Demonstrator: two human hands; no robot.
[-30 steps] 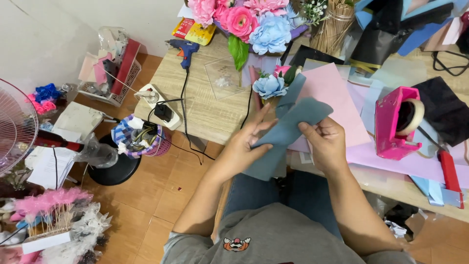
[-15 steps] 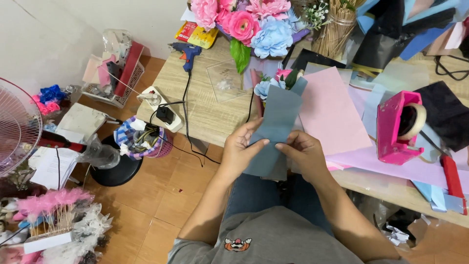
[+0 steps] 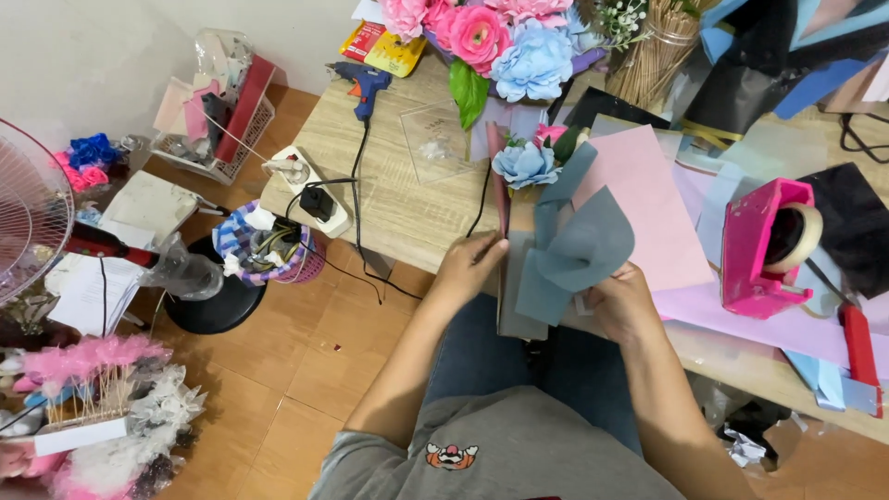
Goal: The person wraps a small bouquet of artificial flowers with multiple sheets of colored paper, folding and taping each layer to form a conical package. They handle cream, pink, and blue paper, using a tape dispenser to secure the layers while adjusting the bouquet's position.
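My left hand (image 3: 470, 268) pinches the left edge of a grey-blue paper sheet (image 3: 574, 248) at the table's front edge. My right hand (image 3: 622, 304) holds the same sheet from below on the right, and the paper is curled over into a fold. Just beyond the sheet lie a small blue paper flower (image 3: 524, 164) with a pink bud, and a pink paper sheet (image 3: 644, 196) flat on the wooden table (image 3: 389, 176).
A pink tape dispenser (image 3: 767, 245) stands to the right, a red cutter (image 3: 859, 344) near it. A blue glue gun (image 3: 364, 85), power strip (image 3: 310, 188) and flower bouquet (image 3: 491, 37) sit further back. A fan (image 3: 28, 213) and basket (image 3: 269, 248) are on the floor, left.
The grey-blue sheet, held flat and upright before, is now bent over into a curl on the right. My hands have moved apart, the left staying at the sheet's left edge.
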